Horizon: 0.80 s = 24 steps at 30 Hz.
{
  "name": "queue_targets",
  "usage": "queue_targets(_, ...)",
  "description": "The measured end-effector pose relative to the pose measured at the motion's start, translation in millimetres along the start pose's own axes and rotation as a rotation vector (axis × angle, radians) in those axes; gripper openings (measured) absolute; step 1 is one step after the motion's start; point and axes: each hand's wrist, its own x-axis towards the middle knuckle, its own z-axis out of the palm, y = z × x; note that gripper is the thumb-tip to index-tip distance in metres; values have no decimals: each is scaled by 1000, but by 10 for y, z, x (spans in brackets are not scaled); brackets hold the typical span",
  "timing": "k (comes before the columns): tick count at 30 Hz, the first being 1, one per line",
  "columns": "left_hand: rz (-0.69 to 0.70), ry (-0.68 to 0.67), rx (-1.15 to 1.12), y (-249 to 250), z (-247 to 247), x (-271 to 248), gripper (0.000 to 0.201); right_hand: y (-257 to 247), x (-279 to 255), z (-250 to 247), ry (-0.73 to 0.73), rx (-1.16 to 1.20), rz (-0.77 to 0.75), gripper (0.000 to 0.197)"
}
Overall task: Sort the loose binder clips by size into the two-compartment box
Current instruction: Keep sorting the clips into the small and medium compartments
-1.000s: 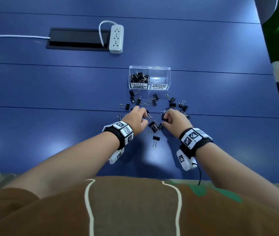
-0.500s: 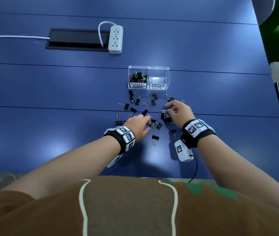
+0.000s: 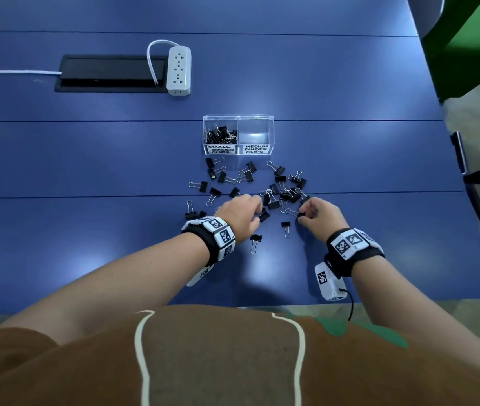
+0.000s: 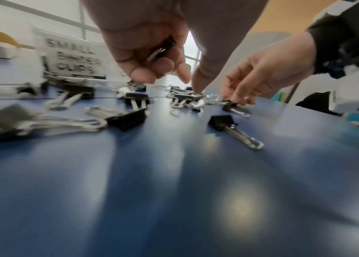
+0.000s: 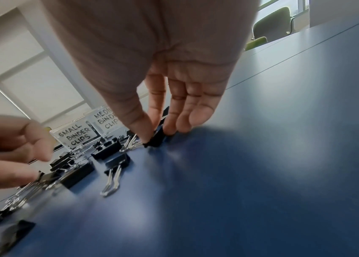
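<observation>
Binder clips [image 3: 274, 186] lie scattered on the blue table [image 3: 86, 230] just in front of the clear two-compartment box [image 3: 238, 135], black bodies with silver wire handles, some overlapping in a small heap between your hands; box compartment labelled SMALL BINDER CLIPS, on your left, holds a pile of clips; compartment labelled MEDIUM BINDER CLIPS, on your right, shows no clips from the head view.

Your left hand [image 3: 240, 215] is at the near left edge of the scatter; fingers curled, with one clip [image 4: 162, 49] tucked against the palm under them; index finger and thumb reach down to the heap, the thumb tip touching a clip [image 4: 187, 97] on the table.

Your right hand [image 3: 320, 213] is at the near right edge of the scatter; thumb and index finger pinch the black body of a clip [image 5: 157, 137] that rests on the table surface, handles pointing away toward the heap; the other fingers are extended downward beside it, tips at the table.

Two single clips lie apart from the heap, nearer to you, between your wrists [image 3: 255, 241] [image 3: 285, 227].

White power strip [image 3: 178, 70] and black cable hatch [image 3: 110, 73] sit well beyond the box, far left.
</observation>
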Motion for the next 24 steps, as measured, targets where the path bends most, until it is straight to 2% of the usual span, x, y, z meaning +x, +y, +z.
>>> queue_targets(4, 168, -98, 133, 224, 163, 98, 31, -43, 11, 18, -19, 4, -7, 8)
queue_targets(8, 258, -132, 224, 317, 245, 189, 41, -86, 137, -125, 74, -10, 14, 10)
queue_targets(12, 294, -126, 268, 297, 242, 229, 40, -123, 307, -236, 134, -30, 40, 15)
queue_targets(17, 390, -130, 380, 236, 240, 232, 35, -95, 363, -173, 92, -53, 54, 14)
queue_targets(22, 346, -113, 324, 184, 216, 243, 30, -185, 335, -143, -49, -117, 35, 6)
queue_targets(24, 293, -116, 259, 153, 192, 262, 27, -223, 362, -179, -23, -102, 23, 8)
